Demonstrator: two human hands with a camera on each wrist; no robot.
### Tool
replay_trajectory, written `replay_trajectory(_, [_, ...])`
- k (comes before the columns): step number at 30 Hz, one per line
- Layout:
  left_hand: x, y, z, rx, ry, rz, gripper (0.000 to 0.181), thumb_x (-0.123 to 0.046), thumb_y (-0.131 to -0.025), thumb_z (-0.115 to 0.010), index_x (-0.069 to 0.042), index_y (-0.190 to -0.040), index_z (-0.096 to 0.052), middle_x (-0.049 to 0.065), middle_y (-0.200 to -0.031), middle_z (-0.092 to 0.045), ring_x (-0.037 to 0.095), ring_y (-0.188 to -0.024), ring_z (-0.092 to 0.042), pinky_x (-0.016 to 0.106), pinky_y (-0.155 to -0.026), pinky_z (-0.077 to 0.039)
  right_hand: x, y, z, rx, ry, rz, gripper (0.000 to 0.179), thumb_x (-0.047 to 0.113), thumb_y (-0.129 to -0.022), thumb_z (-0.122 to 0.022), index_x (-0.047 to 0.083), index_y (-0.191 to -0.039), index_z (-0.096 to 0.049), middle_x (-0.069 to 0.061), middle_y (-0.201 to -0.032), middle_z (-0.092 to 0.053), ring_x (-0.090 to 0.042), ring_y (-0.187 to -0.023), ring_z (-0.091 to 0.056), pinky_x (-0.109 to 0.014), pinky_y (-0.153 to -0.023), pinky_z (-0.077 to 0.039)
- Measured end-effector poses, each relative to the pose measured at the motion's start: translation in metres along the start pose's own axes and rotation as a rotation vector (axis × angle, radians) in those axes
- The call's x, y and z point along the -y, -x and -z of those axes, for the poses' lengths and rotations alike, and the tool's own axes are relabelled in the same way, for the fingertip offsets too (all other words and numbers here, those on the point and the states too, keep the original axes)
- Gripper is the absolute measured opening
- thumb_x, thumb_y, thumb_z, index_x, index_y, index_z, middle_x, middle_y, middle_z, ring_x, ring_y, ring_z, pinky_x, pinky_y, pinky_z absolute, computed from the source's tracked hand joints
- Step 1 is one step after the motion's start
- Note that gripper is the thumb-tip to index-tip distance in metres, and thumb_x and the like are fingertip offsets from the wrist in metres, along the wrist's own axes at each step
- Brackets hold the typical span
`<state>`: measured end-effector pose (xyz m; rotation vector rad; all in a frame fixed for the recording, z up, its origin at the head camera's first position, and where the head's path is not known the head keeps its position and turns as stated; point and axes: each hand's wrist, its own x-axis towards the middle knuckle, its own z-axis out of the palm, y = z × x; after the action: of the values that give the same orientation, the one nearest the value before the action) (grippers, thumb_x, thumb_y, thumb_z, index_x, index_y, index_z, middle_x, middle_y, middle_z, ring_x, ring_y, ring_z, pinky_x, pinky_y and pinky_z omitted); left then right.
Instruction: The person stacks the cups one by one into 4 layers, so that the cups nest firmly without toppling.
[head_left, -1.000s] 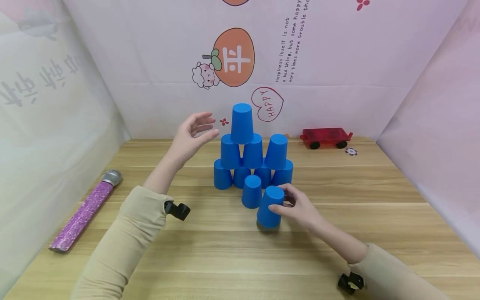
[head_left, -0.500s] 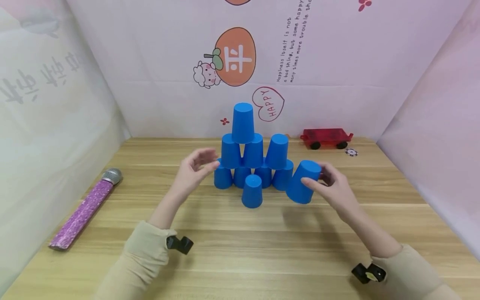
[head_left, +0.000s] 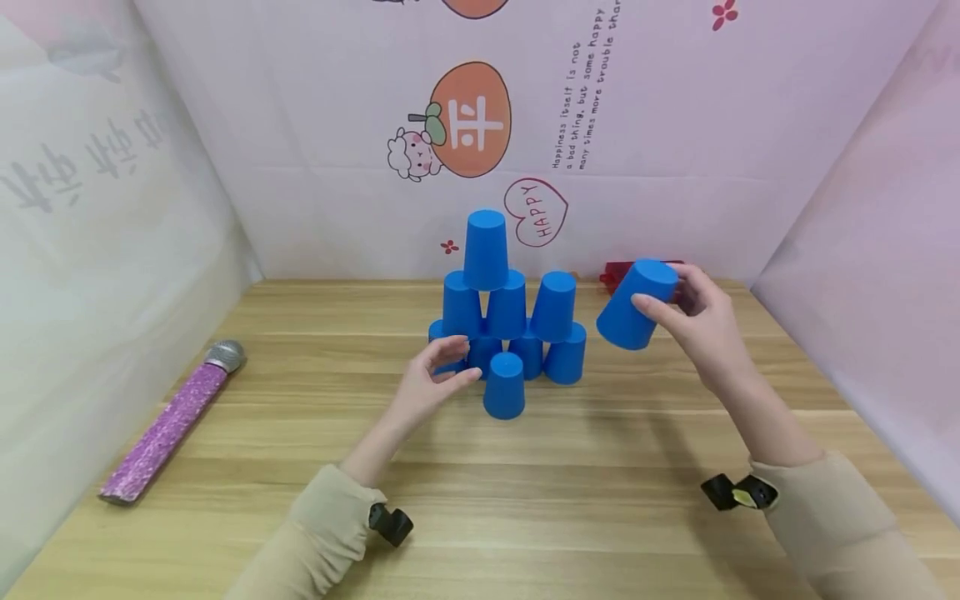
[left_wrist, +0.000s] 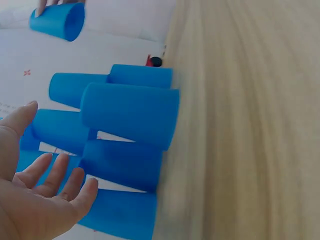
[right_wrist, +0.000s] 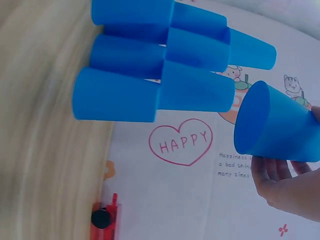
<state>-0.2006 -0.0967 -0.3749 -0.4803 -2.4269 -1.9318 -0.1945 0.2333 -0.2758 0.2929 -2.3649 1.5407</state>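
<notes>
Blue cups stand upside down in a pyramid: a bottom row of several, a middle row of 3, and one top cup (head_left: 486, 250) over the left and middle ones. A single blue cup (head_left: 504, 387) stands on the table before the bottom row. My right hand (head_left: 705, 325) grips another blue cup (head_left: 633, 308), tilted, in the air right of the pyramid; its hollow mouth shows in the right wrist view. My left hand (head_left: 429, 387), fingers spread and holding nothing, hovers just left of the single front cup and hides part of the bottom row.
A purple glittery microphone (head_left: 172, 425) lies on the wooden table (head_left: 480, 517) at the left. Partly hidden behind the held cup, a red toy wagon (head_left: 617, 272) stands at the back right. White printed sheets (head_left: 337, 225) enclose the back and sides.
My right hand has lifted a cup off the table beside the front cup and carried it up and rightward. My left hand has come down from beside the top cup toward the single front cup.
</notes>
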Motion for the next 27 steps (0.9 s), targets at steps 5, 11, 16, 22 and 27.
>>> replay_trajectory(5, [0.006, -0.001, -0.016, 0.017, -0.026, 0.035, 0.059, -0.023, -0.086, -0.069, -0.008, -0.137, -0.043, 0.013, -0.139, -0.048, 0.032, -0.130, -0.045, 0.052, -0.104, -0.041, 0.012, -0.019, -0.002, 0.023, 0.048, -0.007, 0.044, 0.028, -0.089, -0.064, 0.018, -0.129, -0.049, 0.010, -0.111, -0.057, -0.008, -0.098, -0.056, -0.014, -0.078, -0.048])
replay_trajectory(11, [0.011, -0.005, -0.031, 0.055, -0.062, 0.039, 0.063, -0.023, -0.085, -0.071, -0.007, -0.138, -0.042, 0.015, -0.139, -0.048, 0.034, -0.129, -0.046, 0.051, -0.103, -0.043, 0.026, -0.042, -0.012, 0.033, 0.058, -0.009, 0.049, 0.035, -0.088, -0.065, 0.018, -0.130, -0.048, -0.002, -0.118, -0.057, -0.012, -0.102, -0.055, -0.035, -0.092, -0.050])
replay_trajectory(16, [0.011, -0.010, -0.039, 0.061, -0.121, 0.047, 0.064, -0.028, -0.084, -0.072, -0.010, -0.138, -0.043, 0.012, -0.137, -0.051, 0.030, -0.126, -0.049, 0.050, -0.103, -0.043, 0.034, -0.059, -0.027, 0.054, 0.042, -0.006, 0.055, 0.040, -0.086, -0.066, 0.016, -0.132, -0.047, -0.013, -0.128, -0.054, -0.025, -0.113, -0.053, -0.055, -0.101, -0.042])
replay_trajectory(22, [0.013, -0.013, -0.045, 0.068, -0.143, 0.063, 0.063, -0.028, -0.083, -0.072, -0.010, -0.136, -0.044, 0.013, -0.138, -0.050, 0.031, -0.127, -0.048, 0.050, -0.104, -0.043, 0.034, -0.074, -0.045, 0.088, 0.058, 0.007, 0.061, 0.046, -0.084, -0.066, 0.016, -0.134, -0.045, -0.013, -0.133, -0.052, -0.030, -0.119, -0.052, -0.057, -0.100, -0.042])
replay_trajectory(27, [0.014, -0.015, -0.048, 0.068, -0.150, 0.060, 0.061, -0.026, -0.083, -0.072, -0.010, -0.136, -0.045, 0.013, -0.138, -0.049, 0.031, -0.126, -0.048, 0.050, -0.103, -0.043, 0.032, -0.082, -0.059, 0.103, 0.040, 0.013, 0.061, 0.046, -0.083, -0.066, 0.016, -0.133, -0.046, -0.012, -0.132, -0.053, -0.029, -0.118, -0.053, -0.055, -0.100, -0.043])
